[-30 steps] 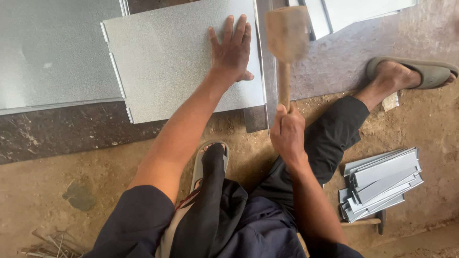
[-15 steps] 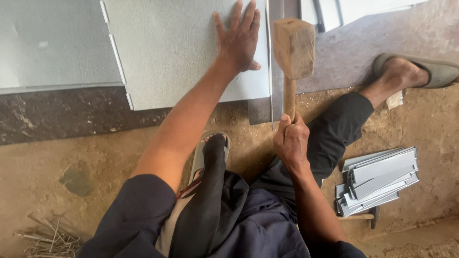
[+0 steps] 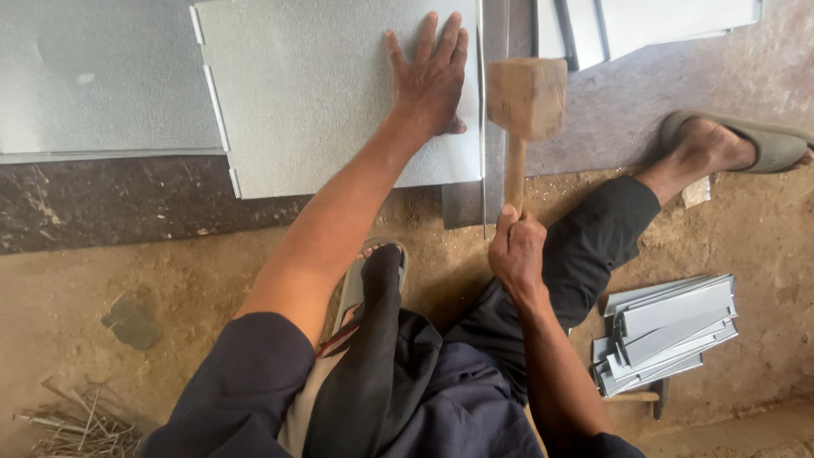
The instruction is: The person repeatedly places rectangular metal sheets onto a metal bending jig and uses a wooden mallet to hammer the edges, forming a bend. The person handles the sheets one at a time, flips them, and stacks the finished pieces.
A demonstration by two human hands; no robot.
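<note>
On the dirt floor w/ legs spread, I've got my left hand [image 3: 428, 80] flat, fingers apart, pressing on the pale grey speckled sheet-metal panel [image 3: 322, 93] near its right edge. Nothing gripped there, palm just rests on it. That panel lies on a dark stone slab [image 3: 102, 199] in front of me, its right edge over a narrow grey metal strip [image 3: 462, 203] that sticks out toward me.

My right hand [image 3: 517, 254] is wrapped tight round the lower end of the handle of a square-headed wooden mallet [image 3: 526, 97]. Mallet head sits just right of the panel's edge, over the strip, close beside my left fingertips; can't tell if it's touching the metal.

A 2nd grey sheet [image 3: 93, 76], same finish, lies left of the panel, edges nearly meeting. More folded pale metal pieces [image 3: 661, 21] sit at top right.

By my right knee, on the ground, is a loose stack of short folded grey metal channels [image 3: 666, 331], piled unevenly, not in any box or tray. No containers visible anywhere.

My right foot in a grey-green sandal [image 3: 755, 140] is out to the right; another sandal [image 3: 369, 276] shows under my left leg. Bundle of dry twigs [image 3: 80, 424] at bottom left.
</note>
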